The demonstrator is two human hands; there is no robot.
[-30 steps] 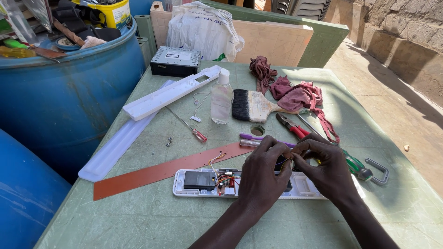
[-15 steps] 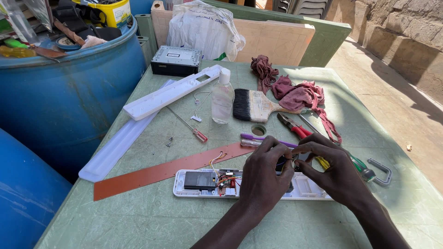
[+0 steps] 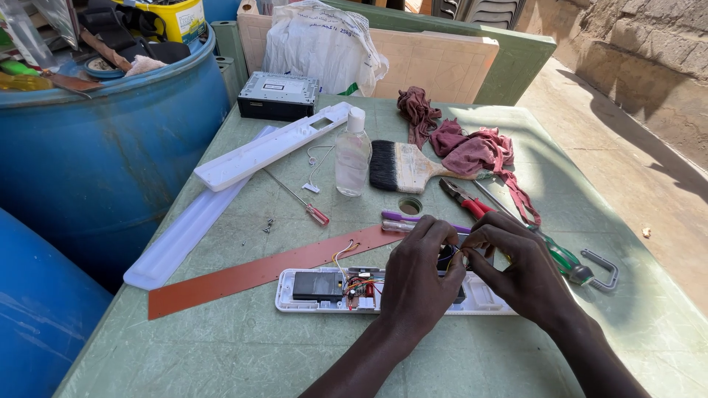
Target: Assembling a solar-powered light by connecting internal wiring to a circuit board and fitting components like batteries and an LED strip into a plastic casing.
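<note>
Pinching wires w/ both hands [image 3: 472,269] over open white casing [image 3: 487,298] w/ battery [image 3: 318,285].

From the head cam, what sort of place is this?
Likely an outdoor, makeshift electronics repair spot: a green table beside blue drums, strewn with pliers and a screwdriver. Both hands work over an opened white casing with exposed wiring.

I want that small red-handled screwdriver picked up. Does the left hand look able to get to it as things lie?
Probably yes. The small red-handled screwdriver lies in the open on the table, beyond the orange strip, with nothing over it; the left hand would have to leave the white housing.
</note>
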